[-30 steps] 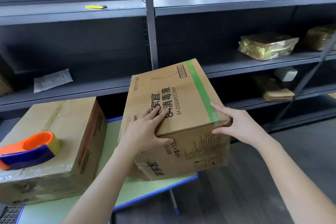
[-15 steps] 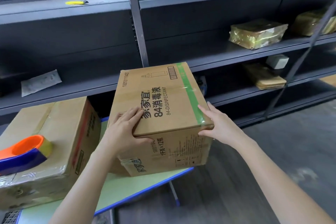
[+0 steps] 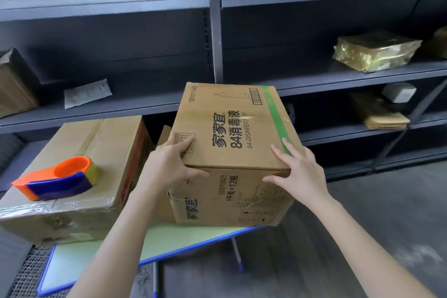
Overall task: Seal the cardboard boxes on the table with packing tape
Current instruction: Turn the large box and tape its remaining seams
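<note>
box (image 3: pixel 232 128) between left hand (image 3: pixel 167 167), right hand (image 3: pixel 300 172)

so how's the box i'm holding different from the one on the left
The printed box is gripped at its near top edge by the left hand and right hand; the plain box is untouched, carrying the tape dispenser. The printed box has a green stripe and black lettering on top; the plain box's top is unprinted. Both are closed brown cardboard on the table.
</note>
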The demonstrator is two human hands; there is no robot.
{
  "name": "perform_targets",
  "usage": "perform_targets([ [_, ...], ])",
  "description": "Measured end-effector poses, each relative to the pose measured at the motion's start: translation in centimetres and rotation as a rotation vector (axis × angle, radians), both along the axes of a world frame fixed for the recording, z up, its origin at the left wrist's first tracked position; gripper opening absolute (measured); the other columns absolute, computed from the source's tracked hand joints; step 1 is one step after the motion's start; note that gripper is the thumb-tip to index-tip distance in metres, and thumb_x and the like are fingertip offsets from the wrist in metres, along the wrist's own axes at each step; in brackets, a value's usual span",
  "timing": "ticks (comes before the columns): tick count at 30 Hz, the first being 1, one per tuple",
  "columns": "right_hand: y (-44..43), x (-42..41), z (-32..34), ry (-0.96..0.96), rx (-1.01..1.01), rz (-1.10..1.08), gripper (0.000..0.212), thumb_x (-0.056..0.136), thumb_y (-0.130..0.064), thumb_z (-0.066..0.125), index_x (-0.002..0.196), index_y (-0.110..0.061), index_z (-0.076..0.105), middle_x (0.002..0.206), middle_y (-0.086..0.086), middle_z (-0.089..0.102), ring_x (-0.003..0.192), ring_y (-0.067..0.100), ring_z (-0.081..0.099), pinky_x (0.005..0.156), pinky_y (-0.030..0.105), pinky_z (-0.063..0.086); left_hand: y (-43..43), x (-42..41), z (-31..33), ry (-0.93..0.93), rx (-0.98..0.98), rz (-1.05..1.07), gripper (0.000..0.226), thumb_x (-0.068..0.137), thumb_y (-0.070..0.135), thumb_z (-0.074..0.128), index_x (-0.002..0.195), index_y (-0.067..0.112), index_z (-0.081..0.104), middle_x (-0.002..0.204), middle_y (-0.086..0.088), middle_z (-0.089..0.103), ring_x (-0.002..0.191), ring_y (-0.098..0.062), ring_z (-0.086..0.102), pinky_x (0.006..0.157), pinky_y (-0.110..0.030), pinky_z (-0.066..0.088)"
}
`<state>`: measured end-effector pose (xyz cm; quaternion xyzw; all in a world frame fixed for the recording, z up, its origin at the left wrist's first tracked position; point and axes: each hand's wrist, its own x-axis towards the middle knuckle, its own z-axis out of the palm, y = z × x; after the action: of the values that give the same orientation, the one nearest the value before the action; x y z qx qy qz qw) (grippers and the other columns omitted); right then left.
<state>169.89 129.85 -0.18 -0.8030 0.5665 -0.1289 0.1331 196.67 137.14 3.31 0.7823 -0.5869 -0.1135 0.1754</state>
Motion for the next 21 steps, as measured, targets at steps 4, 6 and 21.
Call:
perform_targets([
  [4, 0.1, -0.8, 0.1, -0.221, 0.005, -0.003, 0.082, 0.067, -0.063, 0.066, 0.14, -0.043, 0.033, 0.151, -0.02, 0.023, 0.139, 0.016, 0.021, 0.106, 0.045, 0.034, 0.4, -1.0, 4.4, -0.246, -0.109, -0.053, 0.097, 0.058, 0.067, 0.072, 0.142, 0.032, 0.039, 0.154, 0.002, 0.025, 0.127, -0.023, 0.047, 0.094, -0.034, 0.044],
  [6, 0.2, -1.0, -0.2, -0.339, 0.044, -0.012, 0.081, 0.067, -0.058, 0.07, 0.139, -0.043, 0.035, 0.15, -0.022, 0.025, 0.138, 0.011, 0.024, 0.109, 0.044, 0.031, 0.7, -1.7, 6.3, -0.302, -0.181, -0.082, 0.09, 0.061, 0.068, 0.07, 0.14, 0.033, 0.042, 0.153, 0.007, 0.027, 0.125, -0.02, 0.049, 0.086, -0.031, 0.045],
  [21, 0.2, 0.9, -3.2, -0.543, 0.284, 0.128, 0.088, 0.075, -0.03, 0.077, 0.144, -0.04, 0.023, 0.152, -0.007, 0.027, 0.139, 0.009, 0.025, 0.116, 0.033, 0.022, -1.8, -7.8, 5.2, -0.54, -0.316, -0.31, 0.049, 0.068, 0.056, 0.072, 0.1, 0.021, 0.07, 0.121, 0.004, 0.059, 0.106, -0.024, 0.056, 0.067, -0.04, 0.052],
])
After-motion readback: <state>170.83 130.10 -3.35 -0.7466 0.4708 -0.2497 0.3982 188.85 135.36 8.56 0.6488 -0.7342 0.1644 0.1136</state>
